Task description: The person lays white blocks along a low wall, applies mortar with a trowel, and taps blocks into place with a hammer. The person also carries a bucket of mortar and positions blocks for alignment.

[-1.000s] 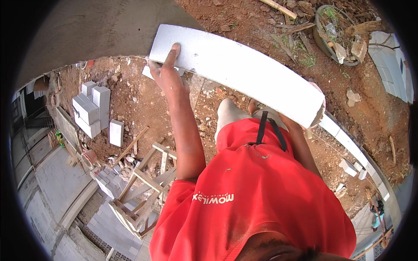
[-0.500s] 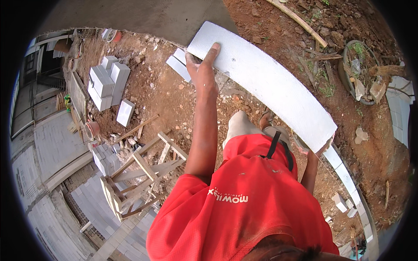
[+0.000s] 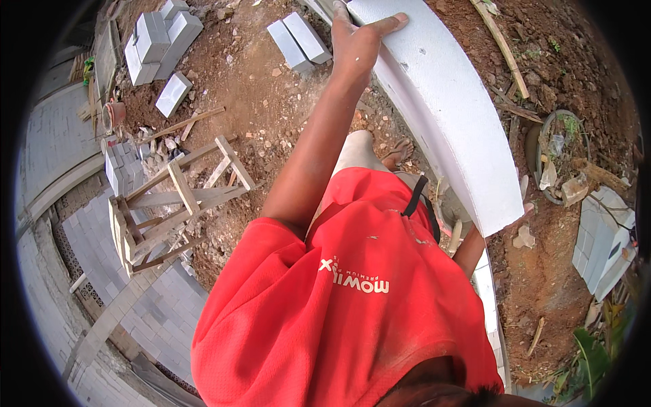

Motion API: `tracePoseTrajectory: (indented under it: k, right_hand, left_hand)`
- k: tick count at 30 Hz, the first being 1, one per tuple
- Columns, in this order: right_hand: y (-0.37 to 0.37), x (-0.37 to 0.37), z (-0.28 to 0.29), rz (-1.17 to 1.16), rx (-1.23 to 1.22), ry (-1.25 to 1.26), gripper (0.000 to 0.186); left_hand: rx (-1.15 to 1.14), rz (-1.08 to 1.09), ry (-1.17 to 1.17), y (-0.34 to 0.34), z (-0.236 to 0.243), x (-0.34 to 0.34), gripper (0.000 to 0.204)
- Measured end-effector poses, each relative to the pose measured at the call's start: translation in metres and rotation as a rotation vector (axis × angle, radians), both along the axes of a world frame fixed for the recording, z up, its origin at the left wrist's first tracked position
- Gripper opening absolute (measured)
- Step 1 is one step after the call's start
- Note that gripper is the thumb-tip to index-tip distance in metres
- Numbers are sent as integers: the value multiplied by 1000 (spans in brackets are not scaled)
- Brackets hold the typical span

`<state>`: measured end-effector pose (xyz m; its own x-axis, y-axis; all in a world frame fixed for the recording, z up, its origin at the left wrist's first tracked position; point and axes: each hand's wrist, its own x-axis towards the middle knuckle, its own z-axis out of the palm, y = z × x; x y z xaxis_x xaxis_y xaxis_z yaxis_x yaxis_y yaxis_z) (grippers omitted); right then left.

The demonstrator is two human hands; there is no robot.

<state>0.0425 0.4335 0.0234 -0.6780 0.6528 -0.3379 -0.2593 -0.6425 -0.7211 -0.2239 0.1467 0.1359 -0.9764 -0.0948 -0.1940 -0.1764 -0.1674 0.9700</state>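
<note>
A long white block, bowed by the lens, runs from the top centre down to the right of my body. My left hand grips its far end, thumb on the upper face and fingers round the edge. My right hand holds the near end from beneath, mostly hidden behind it. Below that end, a narrow row of white blocks runs along the ground beside me. A grey object under the held block is too hidden to identify.
Stacked white blocks, two loose blocks and a wooden trestle lie on my left, near a pink bucket. On my right are a debris-filled round tub, leaning grey slabs and loose sticks on the soil.
The held block has swung to run more steeply along the view, my left hand rising toward the top edge. The surroundings have shifted in view, and the grey concrete at the top has left it.
</note>
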Motion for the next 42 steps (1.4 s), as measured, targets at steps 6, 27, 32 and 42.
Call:
tracePoseTrajectory:
  k: [6, 27, 32, 42]
  right_hand:
    - [12, 0, -22, 194, -247, 185, 95]
    - [-27, 46, 3, -434, 242, -265, 57]
    - [-41, 20, 3, -351, 250, -266, 56]
    - [-56, 11, 0, -532, 247, -337, 51]
  left_hand:
    - [86, -2, 40, -4, 13, 6, 63]
    - [24, -394, -189, -94, -152, -12, 87]
    - [9, -469, -189, -100, -146, -26, 91]
    - [69, -502, -245, -112, -178, -35, 92]
